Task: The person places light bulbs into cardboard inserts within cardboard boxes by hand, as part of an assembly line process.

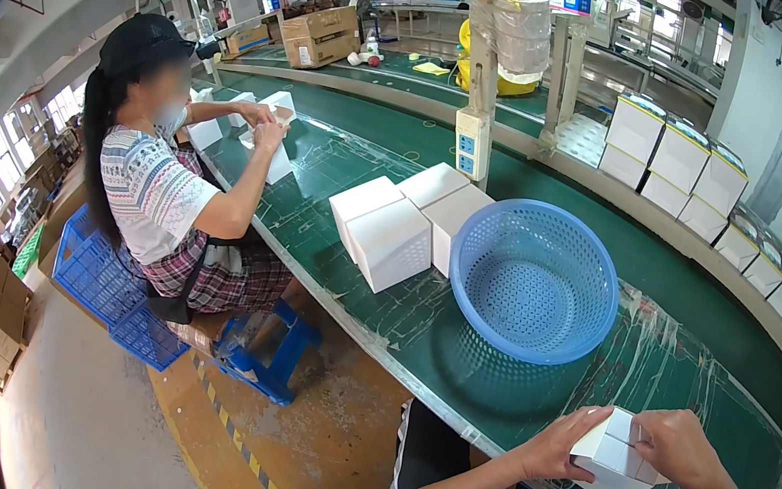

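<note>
A small white cardboard box (613, 468) is held close to my body at the near edge of the green work table. My left hand (559, 446) grips its left side, thumb and fingers around the edge. Curled fingers of my right hand (681, 450) press on the top right of the same box, by a flap; their tips are partly hidden. Beyond my hands stands a blue perforated plastic basket (523, 340) with nothing visible in it. Several closed white boxes (397, 240) stand together just left of the basket.
A co-worker (169, 171) sits on the left, handling white boxes at the same table (398, 332). Beside them are a blue stool (283, 355) and a blue crate (103, 277). A post with sockets (470, 140) rises behind the basket. Stacked white boxes (676, 166) line the back right.
</note>
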A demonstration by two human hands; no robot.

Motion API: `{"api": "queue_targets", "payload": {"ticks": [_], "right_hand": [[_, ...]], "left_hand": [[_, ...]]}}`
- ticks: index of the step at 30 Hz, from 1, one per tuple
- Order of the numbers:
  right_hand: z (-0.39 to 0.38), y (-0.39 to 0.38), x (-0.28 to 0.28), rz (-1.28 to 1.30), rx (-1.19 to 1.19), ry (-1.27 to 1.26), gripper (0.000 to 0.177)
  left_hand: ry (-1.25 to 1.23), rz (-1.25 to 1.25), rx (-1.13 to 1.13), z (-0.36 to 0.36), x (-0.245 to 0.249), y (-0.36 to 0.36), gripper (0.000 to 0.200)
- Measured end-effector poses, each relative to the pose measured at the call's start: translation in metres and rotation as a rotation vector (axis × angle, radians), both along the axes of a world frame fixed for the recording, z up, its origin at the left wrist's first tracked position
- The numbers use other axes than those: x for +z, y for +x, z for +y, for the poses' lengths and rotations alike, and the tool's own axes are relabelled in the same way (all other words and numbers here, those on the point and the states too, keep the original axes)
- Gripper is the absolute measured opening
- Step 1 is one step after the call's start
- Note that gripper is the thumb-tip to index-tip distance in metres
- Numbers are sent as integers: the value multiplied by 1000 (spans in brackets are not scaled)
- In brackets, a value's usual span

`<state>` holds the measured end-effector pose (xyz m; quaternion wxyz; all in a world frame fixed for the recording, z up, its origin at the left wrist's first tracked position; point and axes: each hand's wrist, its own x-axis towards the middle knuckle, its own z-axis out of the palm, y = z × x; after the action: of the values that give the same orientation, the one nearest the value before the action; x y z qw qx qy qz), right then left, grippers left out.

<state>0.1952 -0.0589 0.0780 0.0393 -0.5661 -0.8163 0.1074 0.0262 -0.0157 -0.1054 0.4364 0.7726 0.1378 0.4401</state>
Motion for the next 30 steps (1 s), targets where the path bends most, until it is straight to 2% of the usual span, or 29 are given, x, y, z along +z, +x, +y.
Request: {"api": "queue_targets", "payload": {"ticks": [6,8,11,15,18,20,23,30], "right_hand": [[-3,1,-15,-74,58,142,9],[-5,10,-32,-93,67,315,9],[1,17,-26,20,63,243,12],[-10,4,-15,-21,35,234,18],[-9,3,-2,45,5,176,23],[-8,3,3,6,-25,35,25],[-4,6,2,3,-30,-17,27],[-8,-3,-3,-76,-40,37,26]], "left_hand": [[-2,12,-1,-1,4,0,110],[-12,21,5,-1,4,-2,110],[-27,43,-40,-1,5,-1,111],[-29,31,-42,-2,6,-2,111],[-29,35,-51,-1,4,-1,111],[-25,37,-47,-1,4,-1,111],[-39,53,-52,-1,6,-2,111],[-10,45,-42,0,4,-2,113]]}}
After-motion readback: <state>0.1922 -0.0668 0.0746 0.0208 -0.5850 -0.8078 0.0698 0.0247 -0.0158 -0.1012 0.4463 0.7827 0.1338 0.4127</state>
